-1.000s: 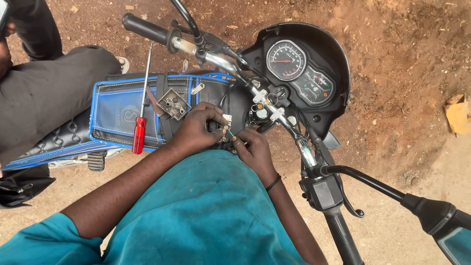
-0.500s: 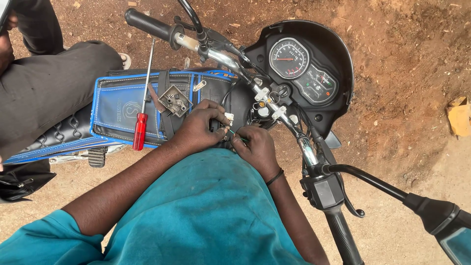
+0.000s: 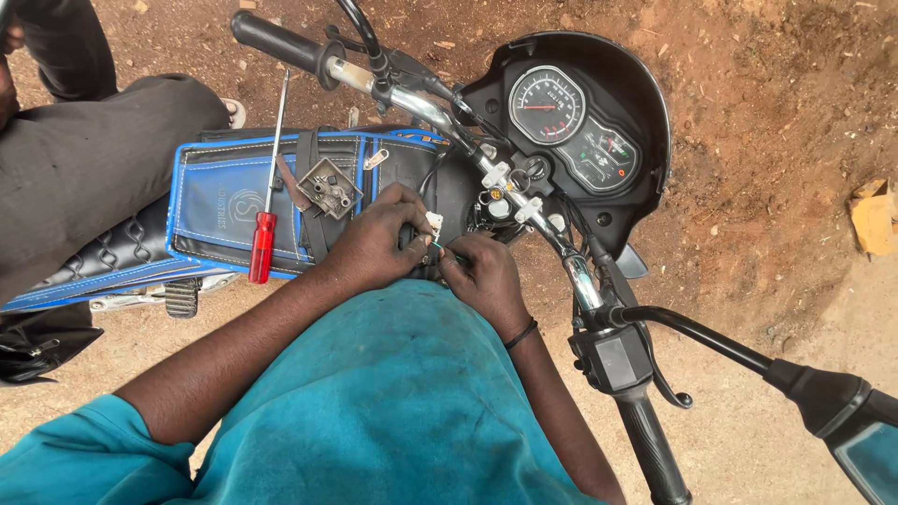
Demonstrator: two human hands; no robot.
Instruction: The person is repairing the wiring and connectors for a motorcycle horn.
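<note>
1. Closest in, the left hand (image 3: 374,245) and right hand (image 3: 482,276) meet just below the steering head, fingers pinched together on a small white connector (image 3: 434,223) and thin wires (image 3: 440,247), held close, probably to keep the short leads slack.
2. At ten o'clock from the hands, a red-handled screwdriver (image 3: 267,201) and a small metal part (image 3: 329,187) lie on the blue tank cover (image 3: 220,201), likely parked within reach.
3. Farther, at one o'clock, the gauge cluster (image 3: 571,126) and handlebar (image 3: 393,84) crowd the hands; open dirt ground (image 3: 767,140) lies beyond.
4. A seated person's dark trousers (image 3: 84,159) hem in the nine o'clock side.
</note>
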